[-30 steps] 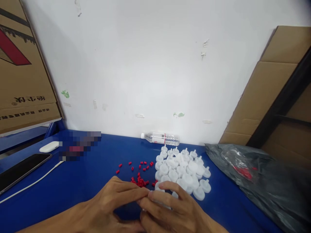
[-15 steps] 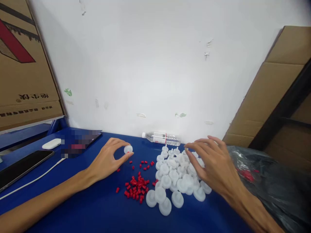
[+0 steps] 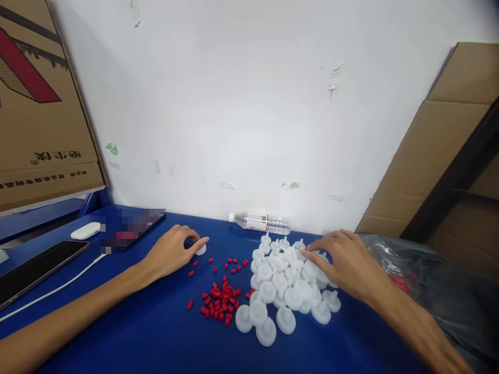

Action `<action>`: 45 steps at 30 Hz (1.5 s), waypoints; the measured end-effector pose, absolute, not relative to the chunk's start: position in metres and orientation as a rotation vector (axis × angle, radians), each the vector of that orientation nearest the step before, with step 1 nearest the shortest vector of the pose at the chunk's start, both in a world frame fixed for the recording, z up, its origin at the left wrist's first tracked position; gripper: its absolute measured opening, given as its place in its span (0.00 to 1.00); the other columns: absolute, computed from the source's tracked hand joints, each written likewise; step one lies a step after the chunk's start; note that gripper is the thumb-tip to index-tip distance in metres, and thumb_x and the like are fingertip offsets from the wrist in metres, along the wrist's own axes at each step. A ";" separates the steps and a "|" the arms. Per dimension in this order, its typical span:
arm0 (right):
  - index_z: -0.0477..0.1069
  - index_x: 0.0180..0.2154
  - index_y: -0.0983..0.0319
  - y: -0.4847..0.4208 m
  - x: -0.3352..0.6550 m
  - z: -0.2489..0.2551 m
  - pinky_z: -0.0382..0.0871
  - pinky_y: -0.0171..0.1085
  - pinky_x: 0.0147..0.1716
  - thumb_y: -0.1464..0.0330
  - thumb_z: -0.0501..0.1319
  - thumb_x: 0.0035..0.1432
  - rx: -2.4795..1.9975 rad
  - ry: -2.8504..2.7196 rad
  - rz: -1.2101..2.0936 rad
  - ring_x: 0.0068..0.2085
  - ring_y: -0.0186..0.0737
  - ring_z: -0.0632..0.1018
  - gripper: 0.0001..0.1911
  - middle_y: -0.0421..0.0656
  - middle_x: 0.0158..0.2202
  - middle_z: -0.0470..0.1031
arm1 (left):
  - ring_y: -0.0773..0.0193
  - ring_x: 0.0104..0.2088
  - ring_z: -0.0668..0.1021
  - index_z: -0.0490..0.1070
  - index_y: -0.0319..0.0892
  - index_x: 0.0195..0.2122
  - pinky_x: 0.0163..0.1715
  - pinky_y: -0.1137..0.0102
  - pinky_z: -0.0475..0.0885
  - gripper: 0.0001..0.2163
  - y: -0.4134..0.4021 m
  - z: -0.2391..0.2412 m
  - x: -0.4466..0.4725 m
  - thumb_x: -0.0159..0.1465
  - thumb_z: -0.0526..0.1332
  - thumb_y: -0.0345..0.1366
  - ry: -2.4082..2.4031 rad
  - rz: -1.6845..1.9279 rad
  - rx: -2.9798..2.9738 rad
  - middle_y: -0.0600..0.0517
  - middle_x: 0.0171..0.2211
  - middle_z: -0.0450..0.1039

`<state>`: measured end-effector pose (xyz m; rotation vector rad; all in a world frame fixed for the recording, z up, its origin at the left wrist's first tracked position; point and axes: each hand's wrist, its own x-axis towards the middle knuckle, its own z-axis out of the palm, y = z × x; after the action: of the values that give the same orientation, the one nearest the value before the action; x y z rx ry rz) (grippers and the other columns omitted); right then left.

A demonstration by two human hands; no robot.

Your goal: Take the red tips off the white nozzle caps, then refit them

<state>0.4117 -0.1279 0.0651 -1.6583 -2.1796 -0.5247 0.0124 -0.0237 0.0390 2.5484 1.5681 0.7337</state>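
My left hand (image 3: 171, 253) rests on the blue table (image 3: 128, 322), its fingertips curled around one white round plastic part (image 3: 201, 250) that sits on the tabletop. My right hand (image 3: 343, 262) lies over the far right side of a heap of white round plastic parts (image 3: 284, 283), fingers bent down onto them. Whether it has one in its grip is hidden. Between the hands lies a scatter of small red caps (image 3: 220, 301).
A clear water bottle (image 3: 260, 223) lies against the white wall. A dark plastic bag (image 3: 432, 283) with red pieces lies at the right, cardboard behind it. At the left are a phone (image 3: 33, 270), a white cable (image 3: 54, 291), a white case (image 3: 82, 230) and a cardboard box (image 3: 35, 104).
A second ago both hands were together near me. My left hand then carried a white part out to the left and lowered it onto the table. My right hand came down onto the heap.
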 end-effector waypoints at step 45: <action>0.73 0.48 0.62 -0.151 0.349 0.076 0.76 0.40 0.39 0.64 0.61 0.70 -0.895 -2.210 -0.716 0.39 0.42 0.81 0.10 0.47 0.41 0.80 | 0.67 0.23 0.71 0.72 0.41 0.32 0.27 0.71 0.64 0.20 -0.046 0.049 0.016 0.76 0.51 0.47 1.111 0.782 2.804 0.54 0.26 0.73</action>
<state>0.3490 -0.1511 0.0759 -0.8954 -2.2098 -0.7161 0.0157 -0.0457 0.0486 2.8044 1.1114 0.7816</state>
